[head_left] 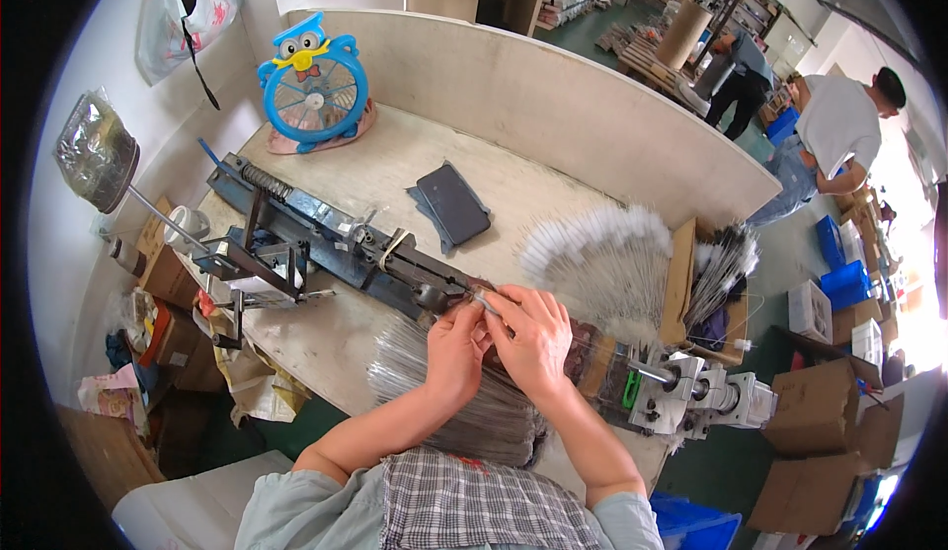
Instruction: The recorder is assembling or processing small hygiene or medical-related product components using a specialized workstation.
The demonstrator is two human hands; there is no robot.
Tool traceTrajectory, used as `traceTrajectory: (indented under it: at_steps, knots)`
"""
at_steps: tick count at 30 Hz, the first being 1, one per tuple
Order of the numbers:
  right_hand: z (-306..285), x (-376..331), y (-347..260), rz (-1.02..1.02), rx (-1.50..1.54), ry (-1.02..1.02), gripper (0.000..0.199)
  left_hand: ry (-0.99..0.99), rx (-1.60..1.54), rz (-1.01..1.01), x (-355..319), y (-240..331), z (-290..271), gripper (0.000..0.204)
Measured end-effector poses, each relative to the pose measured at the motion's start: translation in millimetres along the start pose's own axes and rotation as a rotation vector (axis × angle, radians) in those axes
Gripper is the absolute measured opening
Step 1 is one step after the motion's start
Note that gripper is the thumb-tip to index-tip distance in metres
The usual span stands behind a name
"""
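Observation:
Both of my hands meet at the near right end of a long dark metal bench machine (336, 239). My left hand (456, 353) is closed in a pinch, with its fingertips beside a round dark knob (432, 298). Against it, my right hand (533, 338) is closed too, thumb and forefinger at a small silvery piece (482, 298) too small to make out. Under my forearms lies a thick bundle of thin metal wires (410, 362). Beyond my right hand, many thin wire-stemmed brushes with white tips (602, 244) fan out on the table.
A dark phone (454, 199) lies on a cloth on the worktable (385, 150). A blue owl-shaped fan (314, 96) stands at the back left. On the right are a motorised metal unit (681, 392) and a cardboard box (681, 278) of wires. Two people are beyond the partition (553, 106).

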State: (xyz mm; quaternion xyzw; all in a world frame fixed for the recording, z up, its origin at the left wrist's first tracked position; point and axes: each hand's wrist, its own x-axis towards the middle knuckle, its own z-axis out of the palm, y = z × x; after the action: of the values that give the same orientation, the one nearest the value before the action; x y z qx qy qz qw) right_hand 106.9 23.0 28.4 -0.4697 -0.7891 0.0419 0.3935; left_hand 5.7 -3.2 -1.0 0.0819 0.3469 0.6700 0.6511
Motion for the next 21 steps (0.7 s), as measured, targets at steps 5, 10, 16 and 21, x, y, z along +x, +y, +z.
traceTrajectory:
  at_steps: [5, 10, 16, 21]
  knots:
    - [-1.0, 0.9, -0.4, 0.011, 0.016, -0.040, 0.020, 0.013, -0.022, -0.005, -2.6, 2.0, 0.8, 0.012]
    - [-6.5, 4.5, -2.8, 0.024, -0.001, -0.043, 0.028, -0.021, -0.099, -0.056, 1.0, 1.7, -0.9, 0.022]
    - [-0.3, 2.1, -6.0, 0.057, -0.037, -0.030, 0.033, -0.001, -0.104, -0.055, -0.2, 3.9, -1.6, 0.022]
    - [-5.7, -3.4, 0.0, 0.018, -0.067, -0.006, 0.032, -0.007, -0.083, -0.056, 0.6, 2.8, -1.5, 0.016]
